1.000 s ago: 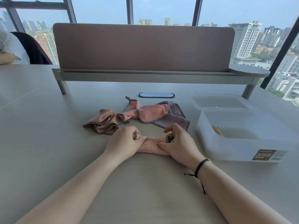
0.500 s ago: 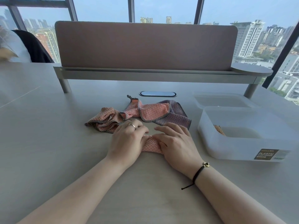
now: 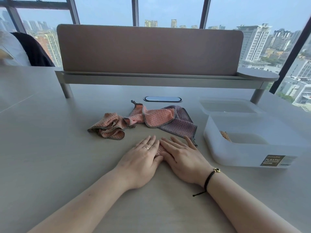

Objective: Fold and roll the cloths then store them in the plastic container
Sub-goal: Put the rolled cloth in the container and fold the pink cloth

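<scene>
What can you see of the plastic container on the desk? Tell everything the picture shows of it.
The plastic container is a translucent whitish box with rounded corners, open at the top, standing upright on the desk to the right of the right hand, which does not touch it. A dark label reading PLASTIC sits on its near wall. Something orange-brown lies inside at the left. Its lid seems to lie just behind.

We see a pale tabletop [image 3: 50, 148] filling the lower frame. Across the upper middle stands a brown screen [image 3: 149, 49] on a grey shelf [image 3: 159, 79] with round legs. Just below it, at centre, a dark oval grommet [image 3: 162, 99] sits in the tabletop. At the upper left is a black chair [image 3: 36, 51]. Behind, windows [image 3: 168, 9] show city towers [image 3: 254, 42] under hazy sky.
</scene>
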{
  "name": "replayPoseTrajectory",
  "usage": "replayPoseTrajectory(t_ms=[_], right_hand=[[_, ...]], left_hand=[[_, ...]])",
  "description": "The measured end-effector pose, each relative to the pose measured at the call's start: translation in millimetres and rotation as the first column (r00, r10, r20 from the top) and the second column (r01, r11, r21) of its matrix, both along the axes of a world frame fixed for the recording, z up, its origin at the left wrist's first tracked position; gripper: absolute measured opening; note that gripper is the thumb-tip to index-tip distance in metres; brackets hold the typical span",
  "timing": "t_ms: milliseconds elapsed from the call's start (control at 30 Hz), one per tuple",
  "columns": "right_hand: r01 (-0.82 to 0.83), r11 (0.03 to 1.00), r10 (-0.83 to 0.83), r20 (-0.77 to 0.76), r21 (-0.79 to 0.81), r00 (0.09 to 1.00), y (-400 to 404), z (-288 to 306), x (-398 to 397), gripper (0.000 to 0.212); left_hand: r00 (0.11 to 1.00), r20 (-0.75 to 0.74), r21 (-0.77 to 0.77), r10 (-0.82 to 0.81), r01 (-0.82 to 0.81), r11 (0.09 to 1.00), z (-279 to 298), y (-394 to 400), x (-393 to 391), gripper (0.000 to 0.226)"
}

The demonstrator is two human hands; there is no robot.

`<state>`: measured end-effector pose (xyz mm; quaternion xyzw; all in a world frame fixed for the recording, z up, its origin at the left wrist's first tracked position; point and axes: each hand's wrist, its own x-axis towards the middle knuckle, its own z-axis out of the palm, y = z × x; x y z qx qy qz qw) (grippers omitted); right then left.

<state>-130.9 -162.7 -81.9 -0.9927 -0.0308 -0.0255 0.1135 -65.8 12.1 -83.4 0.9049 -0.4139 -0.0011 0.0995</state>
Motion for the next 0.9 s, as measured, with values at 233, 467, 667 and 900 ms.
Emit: replayPoseTrajectory(t_ms=[233, 467, 667, 900], right_hand=[[-0.023, 0.998, 0.017, -0.117, -0.053, 0.993, -3, 3, -2, 0.062], [-0.014, 1.0, 0.013, -0.096, -0.017, 0.995, -1, 2, -2, 0.093], [-0.01, 1.0, 0.009, -0.067, -0.019, 0.998, -2, 2, -4, 0.093], [0.013, 0.997, -0.021, 0.108, 0.073, 0.994, -3, 1, -13, 0.069]], left_hand=[[0.997, -0.072, 0.059, 0.011, -0.006, 0.998, 2, 3, -1, 0.069], [0.991, -0.136, 0.049, 0.014, -0.008, 0.999, 3, 5, 1, 0.069], [0.994, -0.103, 0.032, 0.029, -0.026, 0.999, 1, 7, -1, 0.095], [0.994, -0.108, -0.052, 0.01, -0.015, 0.999, 4, 14, 2, 0.099]])
